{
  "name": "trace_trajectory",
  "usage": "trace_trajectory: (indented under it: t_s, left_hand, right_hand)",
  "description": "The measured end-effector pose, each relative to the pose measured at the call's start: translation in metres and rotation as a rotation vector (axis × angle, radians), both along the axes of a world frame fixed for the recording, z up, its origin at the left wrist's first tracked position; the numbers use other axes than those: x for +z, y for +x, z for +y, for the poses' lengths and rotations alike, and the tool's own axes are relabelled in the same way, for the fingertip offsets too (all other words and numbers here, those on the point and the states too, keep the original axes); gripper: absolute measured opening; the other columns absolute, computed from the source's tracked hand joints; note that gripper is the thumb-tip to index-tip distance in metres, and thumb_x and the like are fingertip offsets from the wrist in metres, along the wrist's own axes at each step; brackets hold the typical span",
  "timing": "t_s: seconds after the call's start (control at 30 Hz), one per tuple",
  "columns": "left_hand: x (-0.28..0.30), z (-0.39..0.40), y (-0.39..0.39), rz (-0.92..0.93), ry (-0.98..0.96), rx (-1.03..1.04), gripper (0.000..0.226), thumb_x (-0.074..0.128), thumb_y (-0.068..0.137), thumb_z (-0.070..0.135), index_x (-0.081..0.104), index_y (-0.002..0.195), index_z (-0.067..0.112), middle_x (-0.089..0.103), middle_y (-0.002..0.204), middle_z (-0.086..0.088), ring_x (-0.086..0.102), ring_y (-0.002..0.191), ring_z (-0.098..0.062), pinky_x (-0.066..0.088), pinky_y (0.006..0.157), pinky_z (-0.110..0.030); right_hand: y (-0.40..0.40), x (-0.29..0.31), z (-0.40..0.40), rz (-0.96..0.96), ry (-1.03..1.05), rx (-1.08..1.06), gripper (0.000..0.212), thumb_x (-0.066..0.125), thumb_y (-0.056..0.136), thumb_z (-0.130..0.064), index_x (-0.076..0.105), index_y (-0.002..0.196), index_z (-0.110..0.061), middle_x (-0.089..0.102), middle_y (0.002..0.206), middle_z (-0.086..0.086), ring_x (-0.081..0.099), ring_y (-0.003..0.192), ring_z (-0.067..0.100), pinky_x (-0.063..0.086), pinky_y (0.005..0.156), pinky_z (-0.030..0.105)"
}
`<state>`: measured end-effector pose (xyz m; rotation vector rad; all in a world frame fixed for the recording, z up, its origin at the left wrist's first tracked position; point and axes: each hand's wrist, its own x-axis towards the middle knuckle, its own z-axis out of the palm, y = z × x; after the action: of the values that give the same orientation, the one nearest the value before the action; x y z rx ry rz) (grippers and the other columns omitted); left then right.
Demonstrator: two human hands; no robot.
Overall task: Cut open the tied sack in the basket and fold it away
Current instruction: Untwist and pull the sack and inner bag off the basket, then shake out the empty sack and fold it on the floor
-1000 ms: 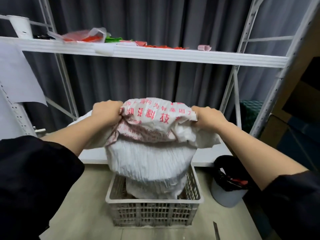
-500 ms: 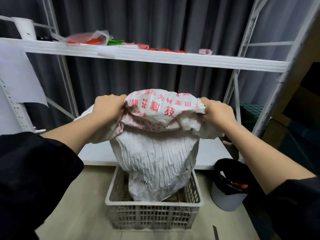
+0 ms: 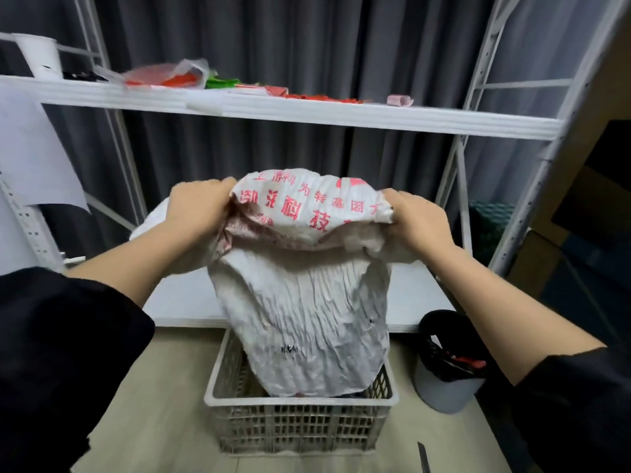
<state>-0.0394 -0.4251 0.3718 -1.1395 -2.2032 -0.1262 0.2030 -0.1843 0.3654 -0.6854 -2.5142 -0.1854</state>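
A crumpled white woven sack [image 3: 307,312] with red print hangs in the air above a grey slatted plastic basket [image 3: 300,425] on the floor. Its lower end still dips just inside the basket's rim. My left hand [image 3: 199,208] grips the sack's upper edge on the left, fingers curled into the fabric. My right hand [image 3: 415,221] grips the upper edge on the right the same way. The printed top part is folded over towards me between both hands. What lies in the basket under the sack is mostly hidden.
A white metal shelf rack [image 3: 307,112] stands behind, with red and green scraps on its upper board. A grey bin [image 3: 447,390] with a black liner stands right of the basket. A blade-like tool [image 3: 423,459] lies on the floor at bottom right. Dark curtains hang behind.
Both hands have lifted the sack higher; it has stretched out longer and its lower end has risen almost out of the basket.
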Motion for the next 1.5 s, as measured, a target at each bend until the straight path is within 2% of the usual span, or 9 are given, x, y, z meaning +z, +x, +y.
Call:
trace_trajectory:
  t_s: [0.13,0.37,0.5,0.63,0.87,0.93,1.03,1.27,1.5]
  left_hand:
    - [0.007,-0.009,0.004,0.11,-0.101,0.015,0.056,0.074,0.052,0.031,0.045,0.099,0.019,0.06,0.08,0.0,0.063,0.073,-0.032,0.032,0.053,-0.03]
    - [0.044,-0.009,-0.003,0.285,0.157,0.023,0.044,0.064,0.075,0.007,0.051,0.116,0.007,0.058,0.088,-0.022,0.057,0.071,-0.04,0.026,0.055,-0.036]
    - [0.008,-0.015,-0.004,0.227,-0.042,0.027,0.07,0.074,0.062,0.017,0.046,0.125,0.007,0.058,0.098,-0.017,0.059,0.076,-0.037,0.031,0.057,-0.036]
    - [-0.039,-0.021,0.0,0.215,-0.188,0.036,0.067,0.076,0.058,0.015,0.05,0.119,0.004,0.061,0.092,-0.013,0.06,0.071,-0.034,0.035,0.053,-0.035]
    - [-0.061,-0.025,-0.003,0.212,-0.182,0.068,0.076,0.079,0.05,0.0,0.048,0.119,0.005,0.062,0.087,-0.013,0.057,0.062,-0.032,0.035,0.049,-0.033]
    - [-0.051,-0.021,0.002,0.103,-0.11,0.097,0.077,0.08,0.05,0.006,0.049,0.12,0.013,0.061,0.087,-0.008,0.058,0.067,-0.033,0.039,0.053,-0.035]
    - [-0.028,-0.013,0.013,-0.042,0.144,0.043,0.048,0.064,0.069,0.012,0.047,0.114,0.018,0.059,0.087,-0.009,0.056,0.076,-0.036,0.038,0.059,-0.039]
    - [0.033,-0.021,0.014,-0.281,0.669,0.046,0.04,0.045,0.081,0.003,0.056,0.115,0.02,0.063,0.111,-0.013,0.053,0.106,-0.038,0.045,0.078,-0.046]
    - [0.087,-0.062,0.016,-0.183,0.739,0.107,0.038,0.045,0.082,0.006,0.056,0.116,0.019,0.062,0.117,-0.016,0.053,0.11,-0.04,0.044,0.083,-0.046]
  right_hand:
    - [-0.003,-0.004,-0.003,0.031,-0.028,0.011,0.04,0.053,0.08,-0.035,0.051,0.12,-0.032,0.063,0.104,-0.003,0.061,0.097,0.027,0.05,0.072,0.037]
    - [-0.011,-0.002,-0.007,0.342,0.132,-0.036,0.036,0.052,0.081,-0.027,0.054,0.116,-0.028,0.059,0.09,0.001,0.056,0.082,0.03,0.039,0.054,0.032]
    - [-0.011,-0.029,-0.009,0.114,0.0,0.076,0.049,0.058,0.081,-0.032,0.048,0.129,-0.024,0.057,0.106,0.007,0.055,0.093,0.034,0.046,0.069,0.04]
    - [-0.002,-0.074,-0.002,-0.083,0.087,0.119,0.072,0.074,0.074,-0.037,0.045,0.137,-0.017,0.057,0.116,0.009,0.056,0.091,0.034,0.048,0.07,0.041]
    - [0.017,-0.104,0.006,-0.238,-0.068,0.248,0.085,0.055,0.076,-0.058,0.025,0.147,-0.024,0.039,0.145,0.0,0.049,0.125,0.023,0.046,0.096,0.039]
    - [0.016,-0.101,0.006,-0.121,-0.174,0.213,0.09,0.06,0.073,-0.054,0.023,0.148,-0.022,0.034,0.149,0.0,0.046,0.128,0.023,0.046,0.095,0.038]
    - [0.009,-0.083,-0.003,0.174,-0.321,0.139,0.09,0.073,0.075,-0.041,0.024,0.148,-0.02,0.032,0.149,0.0,0.04,0.131,0.017,0.044,0.095,0.035]
    - [-0.023,-0.032,-0.032,0.495,-0.328,0.144,0.052,0.06,0.078,-0.024,0.047,0.128,-0.028,0.05,0.126,-0.005,0.048,0.117,0.015,0.048,0.081,0.037]
    - [-0.042,0.017,-0.063,0.6,-0.338,0.209,0.049,0.059,0.076,-0.03,0.049,0.124,-0.029,0.05,0.124,-0.007,0.051,0.113,0.014,0.047,0.077,0.034]
